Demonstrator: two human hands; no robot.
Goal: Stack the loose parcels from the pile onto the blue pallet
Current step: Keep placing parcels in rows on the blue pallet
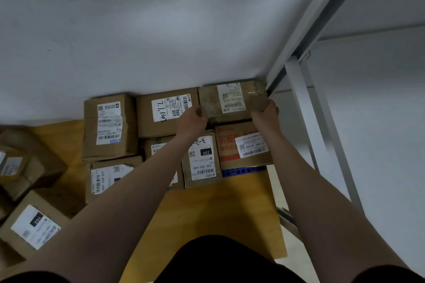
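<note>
Nearest, at the lower left, the loose pile (pixel 34 225) of brown cardboard parcels lay on the yellow floor (pixel 218 209), each with a white shipping label. Further in, a strip of the blue pallet (pixel 243 171) showed beneath the front right of the stack, its edge pierced with round holes. Above that strip sat a red-printed box (pixel 226 145), and just left of it a parcel marked 220 (pixel 202 158). More boxes filled the left side of the stack: a low one (pixel 108 177) in front and a taller one (pixel 109 124) behind it.

Both bare forearms reached out over the stack to the far right corner. There the left hand (pixel 194 119) gripped the left end of a worn parcel (pixel 232 101), fingers curled round its edge, and the right hand (pixel 264 115) gripped the right end the same way. The worn parcel lay flat, label up, just behind the red-printed box and beside a parcel with handwriting on its label (pixel 167 110). Whether its weight was fully down on the stack or carried by the hands could not be told from this angle.

Behind it rose the pale wall (pixel 138 30), which the parcel touched or nearly touched. A white metal frame (pixel 305 103) stood just to its right.
</note>
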